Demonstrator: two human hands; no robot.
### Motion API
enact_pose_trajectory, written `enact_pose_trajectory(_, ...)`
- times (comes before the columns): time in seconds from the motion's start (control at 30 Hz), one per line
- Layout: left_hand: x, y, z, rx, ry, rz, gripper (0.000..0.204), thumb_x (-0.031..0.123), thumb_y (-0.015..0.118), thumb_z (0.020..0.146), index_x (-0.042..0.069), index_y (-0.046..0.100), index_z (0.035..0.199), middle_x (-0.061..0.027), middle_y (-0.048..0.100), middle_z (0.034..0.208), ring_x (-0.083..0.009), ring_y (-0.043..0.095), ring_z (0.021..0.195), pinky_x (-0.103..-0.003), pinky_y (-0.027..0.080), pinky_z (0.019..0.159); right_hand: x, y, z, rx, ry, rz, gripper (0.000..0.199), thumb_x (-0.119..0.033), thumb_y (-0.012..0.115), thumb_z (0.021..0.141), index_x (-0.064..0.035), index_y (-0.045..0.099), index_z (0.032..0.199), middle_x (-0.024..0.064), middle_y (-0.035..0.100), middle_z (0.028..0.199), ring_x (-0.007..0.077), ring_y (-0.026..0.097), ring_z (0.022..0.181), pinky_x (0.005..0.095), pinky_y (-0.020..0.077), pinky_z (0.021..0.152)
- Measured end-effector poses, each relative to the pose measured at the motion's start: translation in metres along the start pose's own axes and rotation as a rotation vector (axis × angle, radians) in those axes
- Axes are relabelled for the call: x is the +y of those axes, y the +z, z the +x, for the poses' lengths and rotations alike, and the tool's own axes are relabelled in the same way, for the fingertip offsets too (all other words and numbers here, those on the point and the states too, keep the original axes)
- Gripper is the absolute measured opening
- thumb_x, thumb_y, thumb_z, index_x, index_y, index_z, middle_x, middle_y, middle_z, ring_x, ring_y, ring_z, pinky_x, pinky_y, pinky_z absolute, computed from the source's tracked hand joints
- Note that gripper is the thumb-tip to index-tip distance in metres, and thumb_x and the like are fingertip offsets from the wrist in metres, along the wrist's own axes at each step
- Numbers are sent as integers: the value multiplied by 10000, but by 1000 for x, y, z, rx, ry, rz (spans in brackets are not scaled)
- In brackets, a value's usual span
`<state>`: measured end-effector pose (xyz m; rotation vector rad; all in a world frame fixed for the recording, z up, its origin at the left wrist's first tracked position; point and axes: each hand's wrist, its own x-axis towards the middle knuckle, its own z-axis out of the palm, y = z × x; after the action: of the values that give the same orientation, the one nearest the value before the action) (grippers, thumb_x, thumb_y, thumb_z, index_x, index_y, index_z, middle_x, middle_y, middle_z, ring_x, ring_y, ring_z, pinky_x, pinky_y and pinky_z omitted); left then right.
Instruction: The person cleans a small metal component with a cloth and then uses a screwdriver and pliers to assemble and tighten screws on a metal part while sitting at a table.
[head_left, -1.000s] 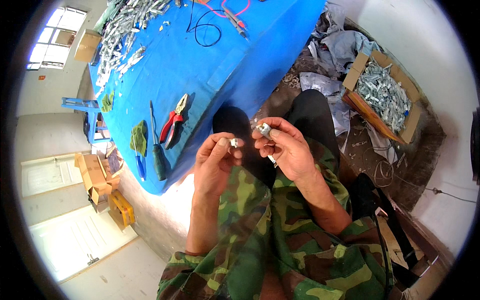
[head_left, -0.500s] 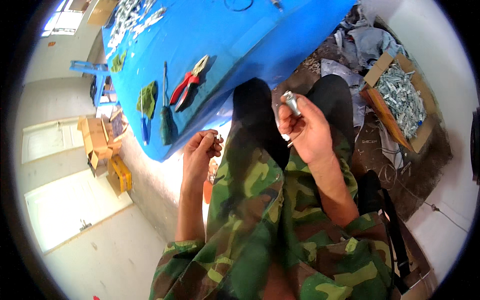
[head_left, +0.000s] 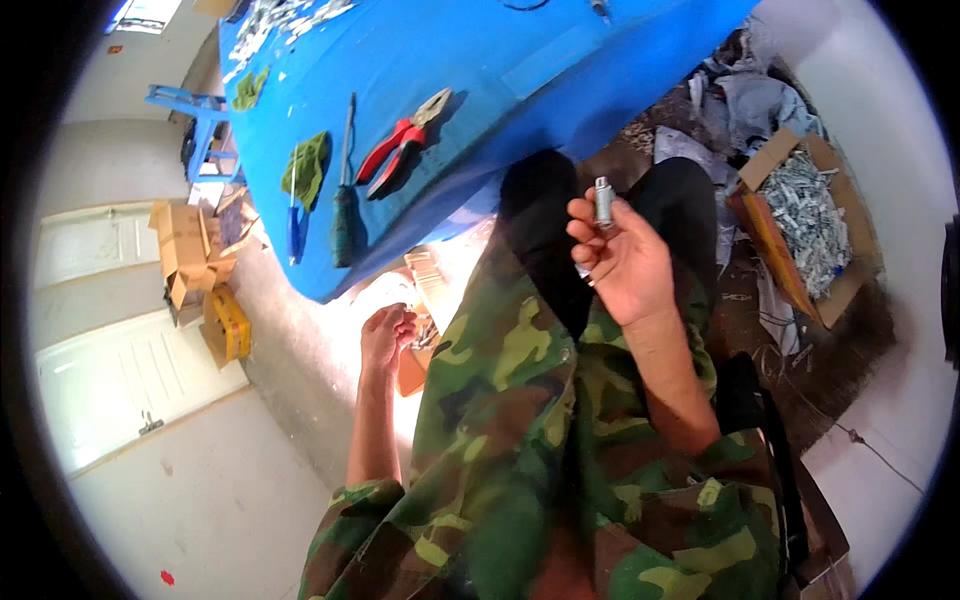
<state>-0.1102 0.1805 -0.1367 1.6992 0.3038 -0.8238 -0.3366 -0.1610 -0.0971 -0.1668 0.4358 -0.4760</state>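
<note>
My right hand [head_left: 632,265], raised above my knees, grips a small silver metal cylinder [head_left: 603,203] between thumb and fingers, its narrower end pointing up. Something thin and light shows below those curled fingers, too small to name. Lower down to the left, my left hand [head_left: 386,336] is closed with bent fingers; whether a small part sits in them is hidden. Right beside it, partly behind my leg, stands an open box [head_left: 412,374] with small metal pieces inside.
On the blue-covered table [head_left: 480,110] lie red-handled pliers [head_left: 405,145], a green-handled screwdriver [head_left: 343,220], a blue-handled screwdriver [head_left: 294,235], a green cloth [head_left: 308,168] and a pile of metal parts [head_left: 285,22]. A carton of metal parts [head_left: 808,220] stands at right, a blue stool [head_left: 208,135] at left.
My left hand has moved down and left toward the open box; the small metal piece it held no longer shows. My right hand has turned the cylinder more upright. The view has shifted slightly.
</note>
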Motion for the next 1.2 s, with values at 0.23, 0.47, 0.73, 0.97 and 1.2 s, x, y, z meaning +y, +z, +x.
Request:
enact_pose_trajectory(0.23, 56, 96, -25, -227, 211, 234, 232, 225, 657, 1009, 2, 694, 1060, -89, 727, 902, -127, 654, 732, -261, 538, 666, 3, 4, -4, 126, 25, 143, 217, -256, 615, 1009, -79, 676, 1117, 87, 728, 1092, 228, 712, 996, 355, 586, 796)
enact_pose_trajectory(0.47, 101, 170, -38, -354, 373, 271, 211, 188, 633, 1024, -10, 682, 1081, -85, 718, 905, -110, 630, 709, -252, 523, 640, -13, -9, -11, 184, -71, 258, 168, -217, 681, 961, -61, 676, 1025, 58, 673, 892, 163, 619, 762, 301, 496, 645)
enact_pose_trajectory(0.73, 96, 263, -21, -467, 445, 382, 225, 179, 665, 998, -9, 679, 1121, -84, 728, 904, -104, 643, 719, -241, 530, 631, -11, -45, 0, 308, -179, 278, 160, -249, 662, 965, -94, 650, 922, 27, 643, 813, 152, 620, 688, 307, 493, 569)
enact_pose_trajectory(0.97, 102, 450, -180, -961, 643, 467, 448, 121, 670, 1000, -42, 533, 1395, -143, 705, 1204, -154, 701, 877, -264, 570, 691, -25, -54, -17, 316, -395, 295, 176, -272, 605, 993, -106, 617, 934, -4, 612, 837, 99, 597, 707, 249, 486, 598)
enact_pose_trajectory(1.2, 87, 404, -146, -811, 849, 558, 243, 148, 696, 995, 9, 679, 1193, -49, 724, 976, -82, 646, 748, -216, 512, 598, -53, -53, -43, 207, -451, 439, 182, -254, 635, 981, -79, 657, 933, -1, 669, 864, 93, 605, 702, 247, 482, 582)
